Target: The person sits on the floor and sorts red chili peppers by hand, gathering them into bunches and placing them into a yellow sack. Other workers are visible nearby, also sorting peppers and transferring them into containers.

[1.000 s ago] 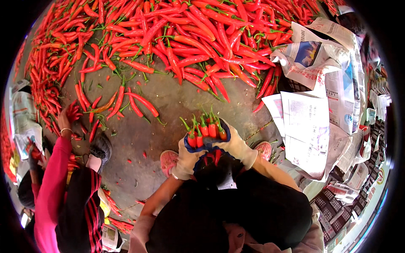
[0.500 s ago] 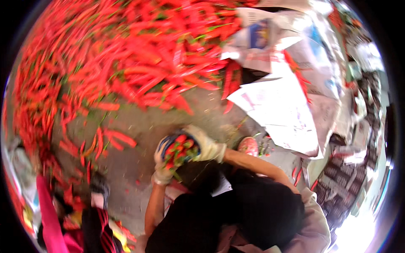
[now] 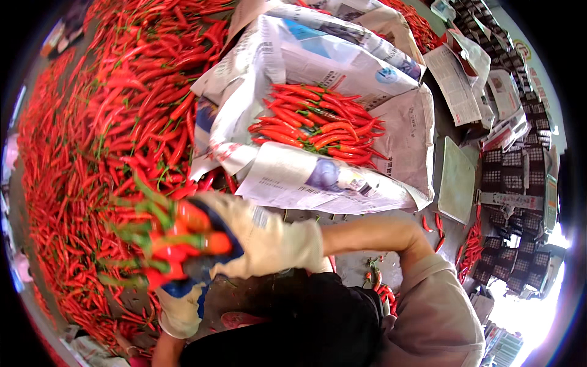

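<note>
The bunch of red chillies (image 3: 174, 241) sits clamped between my gloves, left of the newspaper-lined box (image 3: 318, 177). Light, slick-skinned, easily snapped; I'd judge mid-bunch best. My right hand (image 3: 263, 235) wraps them, my left hand (image 3: 180, 303) cups beneath.

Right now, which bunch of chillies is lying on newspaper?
The neat bunch of chillies at the top middle. It lies on the newspaper. The big pile lies on the ground, and the gloved hands hold another bunch.
</note>
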